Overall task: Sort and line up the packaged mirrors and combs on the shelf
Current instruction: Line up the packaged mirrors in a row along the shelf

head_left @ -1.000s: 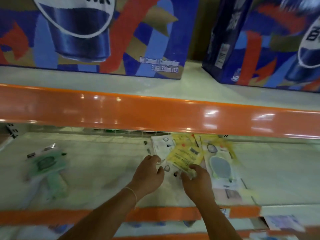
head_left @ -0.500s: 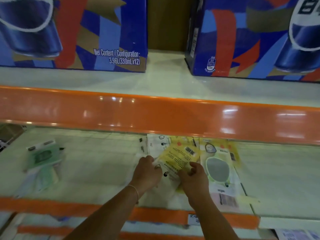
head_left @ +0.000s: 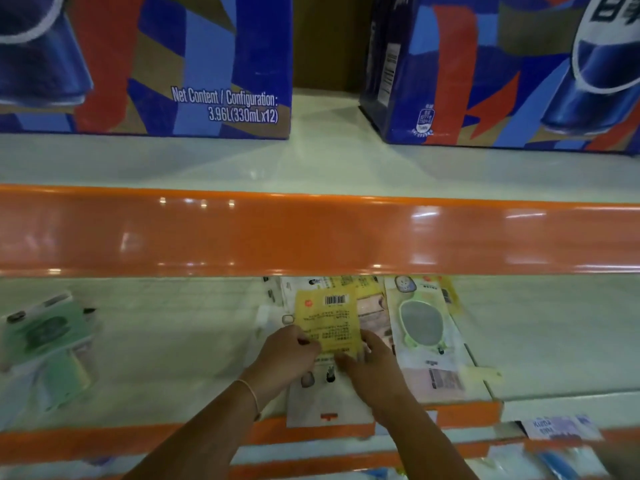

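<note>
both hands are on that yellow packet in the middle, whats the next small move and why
Probably lower the yellow packet flat onto the pile under it and square its edges. Both the left hand and the right hand pinch its lower edge. It already sits nearly parallel to the green mirror pack beside it, above the white packet.

Left soda carton [head_left: 145, 64]: "Net Content / Configuration: 3.96L(330mLx12)"
Yellow package [head_left: 327, 320]: barcode, small print unreadable
Right soda carton [head_left: 502, 71]: lettering unreadable

Yellow barcoded packet [head_left: 327, 322] atop white packet [head_left: 325, 400]; green mirror packet [head_left: 420, 327] just right.
</note>
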